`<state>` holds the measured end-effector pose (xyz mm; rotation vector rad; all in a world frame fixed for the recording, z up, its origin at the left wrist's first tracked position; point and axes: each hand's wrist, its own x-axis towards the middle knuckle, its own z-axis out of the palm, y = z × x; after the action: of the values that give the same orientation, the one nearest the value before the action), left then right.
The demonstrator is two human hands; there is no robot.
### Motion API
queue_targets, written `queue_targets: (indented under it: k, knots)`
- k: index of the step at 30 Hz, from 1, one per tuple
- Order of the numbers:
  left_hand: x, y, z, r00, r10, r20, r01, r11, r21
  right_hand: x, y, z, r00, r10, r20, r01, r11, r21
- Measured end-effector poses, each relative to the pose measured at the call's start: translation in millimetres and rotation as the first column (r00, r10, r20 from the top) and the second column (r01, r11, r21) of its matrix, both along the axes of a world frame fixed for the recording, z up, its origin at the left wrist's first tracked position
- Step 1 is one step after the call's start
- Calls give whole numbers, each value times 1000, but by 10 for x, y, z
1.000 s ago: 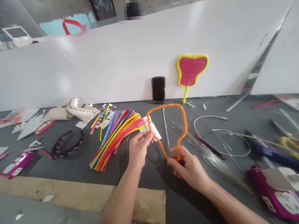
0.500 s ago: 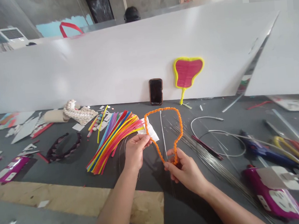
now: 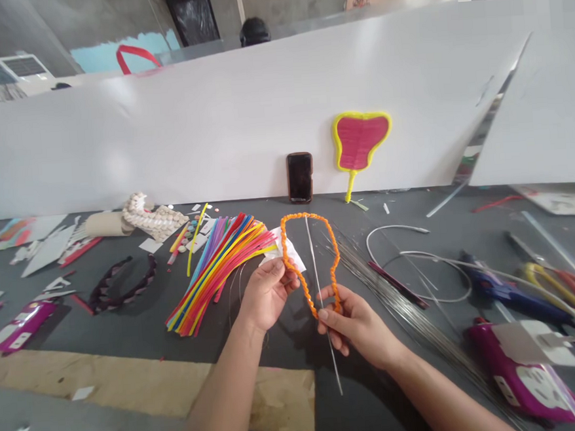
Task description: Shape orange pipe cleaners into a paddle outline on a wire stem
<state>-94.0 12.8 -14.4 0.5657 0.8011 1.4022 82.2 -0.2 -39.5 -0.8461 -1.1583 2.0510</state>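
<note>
An orange twisted loop [image 3: 332, 242], shaped like a narrow paddle outline, is held up over the dark table [image 3: 127, 318]. My left hand [image 3: 266, 294] pinches its left side with thumb and fingers. My right hand [image 3: 357, 322] pinches its lower end, where the two sides meet. A thin straight metal wire [image 3: 323, 305] runs down through the loop's middle and past my right hand. A fanned bundle of coloured strips [image 3: 219, 266] lies just left of my left hand.
A pink paddle with a yellow rim [image 3: 358, 141] and a dark phone [image 3: 300, 176] lean on the white board. Loose wires [image 3: 395, 280], a blue glue gun [image 3: 512, 292], purple packs [image 3: 525, 369] and a braided dark headband [image 3: 122, 286] lie around.
The orange loop has been squeezed narrower and lowered a little. Both hands moved closer together. The straight wire now shows below my right hand.
</note>
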Motion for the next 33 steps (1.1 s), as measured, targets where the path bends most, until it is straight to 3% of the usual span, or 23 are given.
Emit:
queue_targets:
  k: [7,20,28,33]
  knots:
    - [-6,-32,-4,983,-126,130,128,992,-2,-1,-7,-28,996,87,-29,-88,995,-45]
    - [17,-11,-2,984,-78,158,81,997,-7,-9,13,-23,999,-20,-38,18,999,-40]
    - [40,-47,-20,977,-144,157,136,989,61,23,7,-15,972,139,-190,-179,960,-214]
    - [38,-65,-30,975,-155,162,143,986,83,17,3,-34,964,182,-196,-225,948,-225]
